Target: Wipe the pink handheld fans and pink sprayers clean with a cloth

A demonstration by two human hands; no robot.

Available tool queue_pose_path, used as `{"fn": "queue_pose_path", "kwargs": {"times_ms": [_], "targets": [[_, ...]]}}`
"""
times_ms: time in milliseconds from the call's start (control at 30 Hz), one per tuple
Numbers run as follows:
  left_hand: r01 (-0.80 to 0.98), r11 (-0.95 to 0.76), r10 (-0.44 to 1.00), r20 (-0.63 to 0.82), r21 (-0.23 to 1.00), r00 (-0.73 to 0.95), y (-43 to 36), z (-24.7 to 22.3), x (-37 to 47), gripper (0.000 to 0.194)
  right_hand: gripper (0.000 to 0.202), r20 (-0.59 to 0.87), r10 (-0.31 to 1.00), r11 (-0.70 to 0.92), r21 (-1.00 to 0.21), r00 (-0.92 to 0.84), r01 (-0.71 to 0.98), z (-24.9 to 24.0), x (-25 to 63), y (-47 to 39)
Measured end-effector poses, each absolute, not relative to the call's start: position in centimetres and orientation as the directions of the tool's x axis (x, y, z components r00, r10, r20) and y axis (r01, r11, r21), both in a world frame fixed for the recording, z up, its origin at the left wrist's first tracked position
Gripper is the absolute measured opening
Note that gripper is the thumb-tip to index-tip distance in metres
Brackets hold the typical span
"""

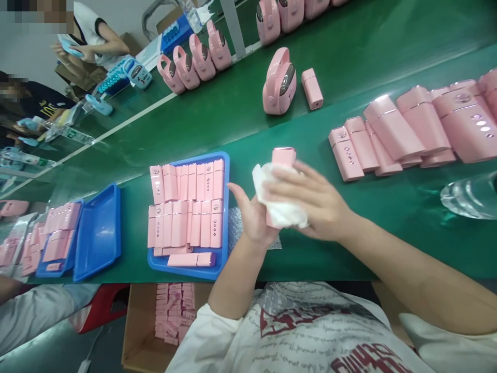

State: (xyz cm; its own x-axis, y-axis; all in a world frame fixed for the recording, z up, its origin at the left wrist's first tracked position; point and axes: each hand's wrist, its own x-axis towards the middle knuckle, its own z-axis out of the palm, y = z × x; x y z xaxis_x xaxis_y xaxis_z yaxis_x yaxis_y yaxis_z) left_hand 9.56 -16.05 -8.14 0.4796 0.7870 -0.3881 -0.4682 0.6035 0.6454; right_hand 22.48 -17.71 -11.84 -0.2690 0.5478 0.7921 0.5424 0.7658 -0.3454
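A white shirt with red lettering [310, 331] lies nearest. Beyond it, the left hand [256, 220] holds a glossy pink rectangular device [283, 157], thumb outstretched; the right hand [312, 199] clasps a crumpled white cloth [287, 215] around it. Leftward, a blue plastic tray [226, 217] carries similar devices [196, 225] on the green tabletop [310, 264].

a white shirt [310, 339] with short sleeves [213, 327] carries grey script [306, 327] and dark red lettering [361, 356].
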Motion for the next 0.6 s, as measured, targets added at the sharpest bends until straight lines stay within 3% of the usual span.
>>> {"fn": "queue_pose_path", "kwargs": {"times_ms": [100,233,300,367,433,500,600], "targets": [[-0.448,0.647,0.733,-0.338,0.617,0.591,-16.2,-8.1,9.5,0.101,0.048,0.781,0.615,0.663,-0.437,-0.109,0.608,-11.8,23.0,-17.4],[-0.549,0.595,0.796,-0.335,0.587,0.504,-15.9,-7.8,9.5,0.092,0.044,0.809,0.513,0.814,-0.351,-0.288,0.463,-11.9,22.7,-17.6],[-0.538,0.620,0.769,-0.305,0.571,0.562,-15.7,-7.7,9.3,0.091,0.040,0.781,0.591,0.773,-0.479,-0.199,0.416,-11.8,22.7,-17.5],[-0.499,0.652,0.712,-0.236,0.570,0.661,-15.6,-7.7,9.2,0.081,0.036,0.625,0.774,0.572,-0.759,0.101,0.313,-11.5,23.1,-17.3],[-0.490,0.641,0.689,-0.161,0.591,0.707,-15.7,-7.8,9.1,0.057,0.037,0.308,0.869,0.328,-0.945,0.387,0.016,-11.2,23.8,-16.8],[-0.504,0.603,0.706,-0.119,0.619,0.698,-15.9,-7.9,9.1,0.037,0.038,0.055,0.872,0.209,-0.941,0.486,-0.267,-10.9,24.3,-16.4],[-0.509,0.594,0.732,-0.156,0.623,0.663,-16.0,-8.1,9.3,0.029,0.032,-0.003,0.884,0.205,-0.896,0.467,-0.394,-10.6,24.4,-16.2]]}}
